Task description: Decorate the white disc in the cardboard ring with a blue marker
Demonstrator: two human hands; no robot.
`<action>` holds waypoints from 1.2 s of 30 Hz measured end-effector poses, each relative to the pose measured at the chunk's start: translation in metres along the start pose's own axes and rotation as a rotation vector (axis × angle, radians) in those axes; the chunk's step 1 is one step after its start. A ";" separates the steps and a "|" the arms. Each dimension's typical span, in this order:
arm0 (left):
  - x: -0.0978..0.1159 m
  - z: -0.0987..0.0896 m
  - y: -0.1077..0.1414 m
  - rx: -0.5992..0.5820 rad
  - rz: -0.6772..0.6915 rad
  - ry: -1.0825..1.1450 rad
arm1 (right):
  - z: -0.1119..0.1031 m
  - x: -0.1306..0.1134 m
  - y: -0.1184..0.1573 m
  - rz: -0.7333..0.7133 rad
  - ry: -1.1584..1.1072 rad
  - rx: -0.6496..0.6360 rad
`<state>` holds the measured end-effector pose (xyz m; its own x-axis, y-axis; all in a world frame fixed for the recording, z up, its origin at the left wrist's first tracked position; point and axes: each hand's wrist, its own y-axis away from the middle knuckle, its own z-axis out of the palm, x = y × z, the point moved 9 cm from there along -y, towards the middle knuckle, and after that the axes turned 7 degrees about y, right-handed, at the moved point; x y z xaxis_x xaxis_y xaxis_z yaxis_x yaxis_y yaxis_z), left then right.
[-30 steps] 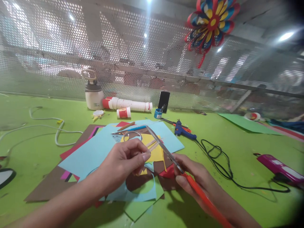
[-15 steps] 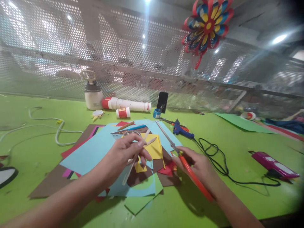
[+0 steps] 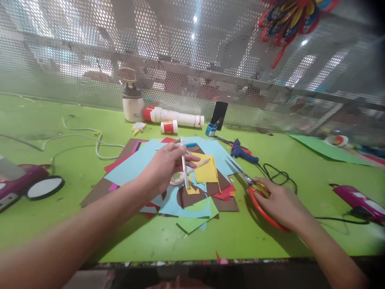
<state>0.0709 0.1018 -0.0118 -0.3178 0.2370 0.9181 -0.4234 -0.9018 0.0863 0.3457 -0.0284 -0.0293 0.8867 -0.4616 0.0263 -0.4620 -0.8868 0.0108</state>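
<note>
My left hand (image 3: pixel 168 162) holds a thin clear stick (image 3: pixel 184 166) upright between thumb and fingers, above the paper pile. Under and beside it lie a roll of tape (image 3: pixel 177 178), a yellow paper (image 3: pixel 204 168) with a pale pencil on it, and cut light blue paper (image 3: pixel 168 206). Red-handled scissors (image 3: pixel 248 180) are in my right hand (image 3: pixel 278 200), at the right of the pile, low over the green table. Their blades point away toward the light blue sheets and stand slightly apart.
A blue glue gun (image 3: pixel 245 154) with a black cord lies right of the paper. Behind stand a sprayer bottle (image 3: pixel 133 106), a phone (image 3: pixel 219 114) and a blue jar (image 3: pixel 210 129). Paper cups (image 3: pixel 169 127) lie there. Purple tools (image 3: pixel 357 200) lie at both sides.
The view has tilted down and turned left, showing the table's front edge. My left hand has turned the stick more upright. My right hand has moved right with the scissors, lower beside the pile.
</note>
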 end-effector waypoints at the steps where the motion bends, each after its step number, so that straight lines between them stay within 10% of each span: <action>1: 0.000 0.000 0.000 0.009 0.007 -0.020 | 0.001 0.000 0.001 -0.006 0.030 -0.006; 5: 0.013 -0.018 -0.012 0.117 0.078 -0.170 | 0.001 -0.003 0.001 -0.051 0.128 -0.003; 11: 0.064 -0.092 -0.048 0.369 0.142 -0.547 | -0.018 -0.008 0.003 -0.130 0.188 0.064; 17: 0.073 -0.151 -0.069 0.457 0.004 -0.942 | -0.043 -0.058 0.010 -0.373 0.020 0.114; 24: 0.075 -0.173 -0.084 0.455 -0.077 -1.226 | -0.043 -0.116 0.022 -0.658 -0.109 0.051; 36: 0.054 -0.184 -0.069 0.364 -0.196 -1.523 | -0.041 -0.101 0.022 -0.652 -0.197 0.026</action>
<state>-0.0734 0.2432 -0.0393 0.9271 -0.0131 0.3745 -0.0642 -0.9902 0.1242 0.2448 -0.0006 0.0096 0.9717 0.1742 -0.1594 0.1663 -0.9842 -0.0615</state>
